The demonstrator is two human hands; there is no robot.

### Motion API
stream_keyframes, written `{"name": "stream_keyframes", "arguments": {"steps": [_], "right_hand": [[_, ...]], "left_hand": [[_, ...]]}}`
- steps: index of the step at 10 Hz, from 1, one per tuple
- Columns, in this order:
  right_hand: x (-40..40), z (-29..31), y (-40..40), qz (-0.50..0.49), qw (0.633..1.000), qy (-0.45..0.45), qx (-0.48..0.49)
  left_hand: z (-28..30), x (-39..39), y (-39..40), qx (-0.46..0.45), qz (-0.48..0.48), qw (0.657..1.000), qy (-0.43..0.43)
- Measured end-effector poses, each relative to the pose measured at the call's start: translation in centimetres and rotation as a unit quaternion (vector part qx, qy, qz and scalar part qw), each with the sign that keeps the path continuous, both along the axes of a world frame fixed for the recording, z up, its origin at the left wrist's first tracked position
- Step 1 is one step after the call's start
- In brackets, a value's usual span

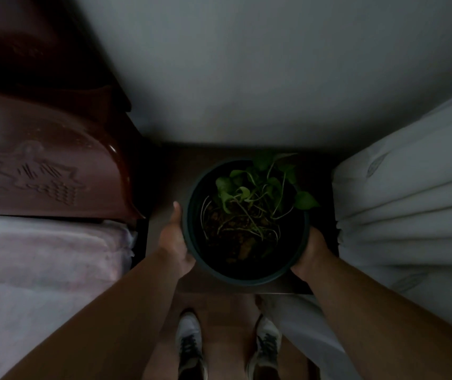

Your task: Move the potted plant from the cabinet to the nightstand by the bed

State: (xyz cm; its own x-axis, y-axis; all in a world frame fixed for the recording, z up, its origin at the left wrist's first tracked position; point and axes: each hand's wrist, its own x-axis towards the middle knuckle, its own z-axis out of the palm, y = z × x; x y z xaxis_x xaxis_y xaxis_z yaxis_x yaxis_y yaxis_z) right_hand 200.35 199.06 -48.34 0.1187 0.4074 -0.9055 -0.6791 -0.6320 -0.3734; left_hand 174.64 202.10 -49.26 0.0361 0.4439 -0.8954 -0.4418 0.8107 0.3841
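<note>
The potted plant [248, 218] is a dark round pot holding soil and a few green leaves on thin stems. My left hand [175, 239] clasps its left side and my right hand [311, 250] clasps its right side. The pot is over the dark wooden nightstand [170, 171], which stands against the wall between bed and curtain. Whether the pot's base touches the top I cannot tell. The room is dim.
A carved reddish-brown headboard [54, 165] and a pale pink mattress [49, 253] lie to the left. White pleated curtains [411, 204] hang close on the right. A plain grey wall [246, 64] is behind. My shoes [191, 344] stand on the wooden floor below.
</note>
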Motion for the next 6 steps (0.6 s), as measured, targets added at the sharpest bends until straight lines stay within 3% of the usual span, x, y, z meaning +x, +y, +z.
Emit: {"name": "stream_keyframes", "arguments": {"steps": [3, 4, 6], "right_hand": [[1.5, 0.8, -0.7, 0.022, 0.997, -0.07, 0.004], [2.0, 2.2, -0.9, 0.018, 0.995, -0.098, 0.018], [2.0, 8.4, -0.1, 0.062, 0.988, -0.134, 0.054]], "left_hand": [[1.7, 0.1, 0.2, -0.009, -0.012, 1.0, 0.023], [2.7, 0.0, -0.1, 0.003, -0.01, 0.996, 0.088], [10.3, -0.4, 0.5, 0.03, -0.067, 0.992, 0.099]]}}
